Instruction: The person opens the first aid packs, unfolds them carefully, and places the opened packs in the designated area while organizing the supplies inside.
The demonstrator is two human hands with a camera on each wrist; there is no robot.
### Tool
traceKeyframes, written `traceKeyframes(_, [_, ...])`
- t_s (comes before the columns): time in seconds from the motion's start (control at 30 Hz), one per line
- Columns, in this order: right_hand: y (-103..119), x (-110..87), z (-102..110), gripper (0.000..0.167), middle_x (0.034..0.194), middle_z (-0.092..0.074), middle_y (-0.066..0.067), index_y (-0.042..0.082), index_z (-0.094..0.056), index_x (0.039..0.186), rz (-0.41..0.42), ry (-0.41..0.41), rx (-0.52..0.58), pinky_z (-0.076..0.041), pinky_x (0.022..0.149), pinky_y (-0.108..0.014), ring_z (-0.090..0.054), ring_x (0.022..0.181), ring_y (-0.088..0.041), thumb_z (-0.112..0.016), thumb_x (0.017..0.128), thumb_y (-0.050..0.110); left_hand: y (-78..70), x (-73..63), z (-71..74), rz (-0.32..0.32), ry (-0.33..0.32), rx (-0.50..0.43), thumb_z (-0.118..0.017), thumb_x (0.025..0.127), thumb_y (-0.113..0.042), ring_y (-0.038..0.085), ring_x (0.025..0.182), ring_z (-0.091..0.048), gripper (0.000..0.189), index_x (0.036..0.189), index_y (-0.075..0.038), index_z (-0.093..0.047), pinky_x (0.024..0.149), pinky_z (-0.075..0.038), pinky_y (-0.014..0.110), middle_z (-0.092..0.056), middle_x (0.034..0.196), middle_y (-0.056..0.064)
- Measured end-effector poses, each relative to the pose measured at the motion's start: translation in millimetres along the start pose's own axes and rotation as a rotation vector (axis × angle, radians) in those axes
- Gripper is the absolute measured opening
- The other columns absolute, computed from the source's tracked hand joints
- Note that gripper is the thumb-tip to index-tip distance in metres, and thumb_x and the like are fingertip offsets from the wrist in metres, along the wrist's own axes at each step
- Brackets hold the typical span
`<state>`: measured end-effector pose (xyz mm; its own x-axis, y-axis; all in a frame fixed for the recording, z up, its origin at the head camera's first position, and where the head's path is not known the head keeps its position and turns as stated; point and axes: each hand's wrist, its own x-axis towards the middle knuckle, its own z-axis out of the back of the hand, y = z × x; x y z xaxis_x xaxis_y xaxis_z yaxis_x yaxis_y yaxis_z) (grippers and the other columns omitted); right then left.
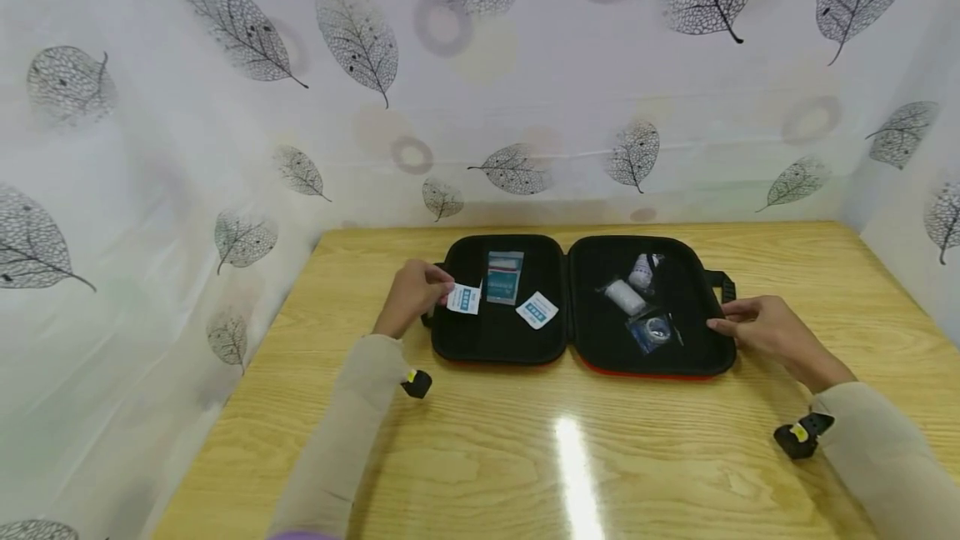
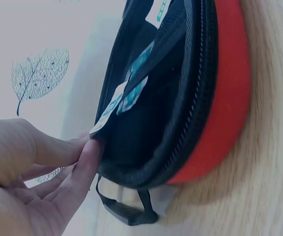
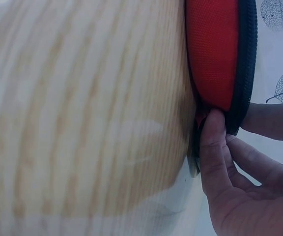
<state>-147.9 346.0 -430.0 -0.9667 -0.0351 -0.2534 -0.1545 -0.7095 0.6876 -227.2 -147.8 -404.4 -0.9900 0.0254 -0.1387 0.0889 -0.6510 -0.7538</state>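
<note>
A black-lined zip case (image 1: 495,342) with a red outer shell (image 2: 232,98) lies unfolded on the table. My left hand (image 1: 414,297) pinches a small white packet with teal print (image 1: 464,299) by its corner, over the left half. Beside it in that half are a teal sachet (image 1: 503,277) and a second white packet (image 1: 537,310). My right hand (image 1: 768,332) grips the outer rim of the right half, thumb and fingers on either side of the edge. That half holds a white roll (image 1: 626,297), another wrapped roll (image 1: 642,273) and a clear bag (image 1: 654,332) with a ring-shaped item.
The wooden table (image 1: 465,448) extends in front of the case and to both sides. A carry handle (image 1: 722,283) sticks out at the case's right side, and another strap (image 2: 127,211) at its left. Behind hangs a leaf-patterned curtain (image 1: 517,123).
</note>
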Motion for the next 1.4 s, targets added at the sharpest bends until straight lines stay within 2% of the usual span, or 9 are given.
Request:
traceKeyframes(0.27, [0,0.4,0,0.076,0.124,-0.058,-0.039,-0.024,-0.043,0.136,-0.01,0.0,-0.009,-0.055,0.071,-0.031,-0.066,0.086,-0.022,-0.066,0.099,0.038,3.0,1.0,-1.2,-0.009,-0.012,0.031,-0.07,0.096,-0.008,0.017,0.059,-0.059,0.011,0.099,0.001,-0.076,0.047,-0.044,0.024,-0.068,0.078,0.009])
traceKeyframes(0.43, [0,0.2,1,0.076,0.123,-0.058,-0.039,-0.024,-0.044,0.136,-0.006,-0.007,-0.014,-0.055,0.071,-0.031,-0.065,0.094,-0.03,-0.066,0.099,0.038,-0.1,2.0,-8.6,-0.006,-0.013,0.066,-0.071,0.096,-0.008,0.016,0.066,-0.063,0.011,0.098,0.001,-0.076,0.057,-0.05,0.024,-0.07,0.083,0.01])
traceKeyframes(0.57, [0,0.3,0,0.075,0.122,-0.058,-0.038,-0.024,-0.043,0.136,-0.009,-0.004,-0.004,-0.056,0.07,-0.03,-0.066,0.09,-0.026,-0.066,0.099,0.037,-1.4,3.2,-16.6,-0.033,-0.016,0.071,-0.072,0.094,-0.007,0.016,0.067,-0.066,0.01,0.094,0.001,-0.077,0.062,-0.054,0.025,-0.071,0.083,0.01])
traceKeyframes(0.8, [0,0.2,0,0.074,0.122,-0.059,-0.038,-0.024,-0.044,0.135,0.004,-0.013,-0.009,-0.056,0.069,-0.029,-0.065,0.088,-0.025,-0.066,0.099,0.037,-6.7,2.5,-28.2,-0.061,-0.004,0.056,-0.073,0.093,-0.006,0.015,0.064,-0.067,0.008,0.091,0.001,-0.076,0.061,-0.054,0.026,-0.07,0.077,0.008])
traceKeyframes(0.93, [0,0.4,-1,0.074,0.121,-0.059,-0.038,-0.024,-0.044,0.135,0.011,-0.015,-0.002,-0.055,0.068,-0.027,-0.065,0.083,-0.019,-0.066,0.099,0.037,-8.8,2.4,-34.4,-0.067,0.006,0.036,-0.073,0.093,-0.006,0.016,0.062,-0.067,0.008,0.09,0.0,-0.076,0.059,-0.054,0.027,-0.07,0.073,0.008])
traceKeyframes(1.1, [0,0.3,0,0.074,0.121,-0.06,-0.038,-0.024,-0.044,0.135,0.012,-0.011,-0.001,-0.055,0.068,-0.027,-0.065,0.084,-0.019,-0.066,0.099,0.037,-9.6,4.7,-40.5,-0.079,0.028,0.026,-0.073,0.093,-0.005,0.014,0.062,-0.068,0.008,0.093,0.002,-0.077,0.057,-0.056,0.025,-0.073,0.078,0.009])
traceKeyframes(1.23, [0,0.4,0,0.076,0.121,-0.06,-0.037,-0.024,-0.044,0.135,0.001,-0.01,-0.007,-0.054,0.07,-0.028,-0.065,0.088,-0.022,-0.066,0.099,0.038,-11.6,5.7,-40.7,-0.078,0.029,0.028,-0.074,0.091,-0.003,0.014,0.063,-0.069,0.008,0.095,0.003,-0.077,0.058,-0.058,0.024,-0.074,0.082,0.011])
traceKeyframes(1.4, [1,0.6,0,0.075,0.119,-0.061,-0.037,-0.024,-0.045,0.134,0.006,-0.01,-0.015,-0.054,0.07,-0.028,-0.065,0.09,-0.025,-0.066,0.099,0.038,-14.9,5.7,-36.2,-0.082,0.014,0.056,-0.073,0.092,-0.003,0.015,0.063,-0.069,0.007,0.095,0.002,-0.076,0.058,-0.056,0.025,-0.074,0.079,0.009])
